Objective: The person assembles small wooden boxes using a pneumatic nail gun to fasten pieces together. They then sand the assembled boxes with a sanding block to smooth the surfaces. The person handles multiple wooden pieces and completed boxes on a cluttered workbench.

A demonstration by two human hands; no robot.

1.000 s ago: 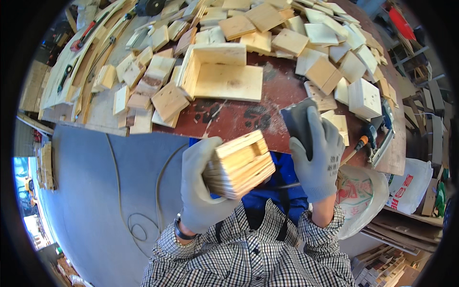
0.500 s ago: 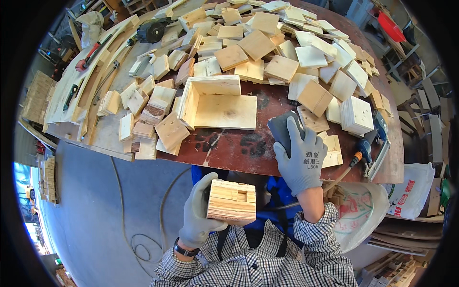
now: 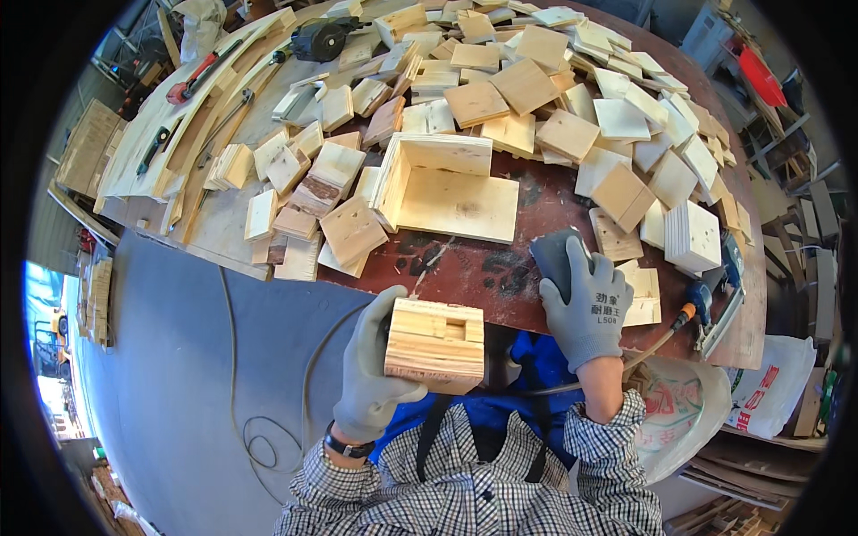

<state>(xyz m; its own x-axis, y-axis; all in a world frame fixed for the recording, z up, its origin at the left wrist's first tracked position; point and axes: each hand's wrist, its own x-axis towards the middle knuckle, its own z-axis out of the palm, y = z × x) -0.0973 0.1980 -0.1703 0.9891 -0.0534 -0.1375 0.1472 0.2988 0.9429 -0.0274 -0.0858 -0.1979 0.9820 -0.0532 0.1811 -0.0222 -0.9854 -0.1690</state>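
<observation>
My left hand [image 3: 365, 371], in a grey work glove, grips a thick squared stack of wooden pieces [image 3: 435, 348] just off the table's front edge. Its layered face is turned up and shows a small rectangular notch. My right hand [image 3: 590, 308], gloved too, is closed over a dark grey block [image 3: 556, 259] at the front of the table; its underside is hidden. Left of that block stands an open wooden corner piece [image 3: 456, 205], made of a base board and two upright sides.
A large heap of square wooden pieces [image 3: 527, 85] covers the back and right of the reddish-brown table [image 3: 465, 268]. A blue power tool [image 3: 702, 299] with a hose lies at the right edge. Long boards, a red-handled tool [image 3: 192, 80] and a black power tool [image 3: 319, 40] lie at the left.
The whole scene has shifted rightward in the picture. My left hand has brought the wooden stack closer to the table edge. My right hand keeps its hold on the dark grey block.
</observation>
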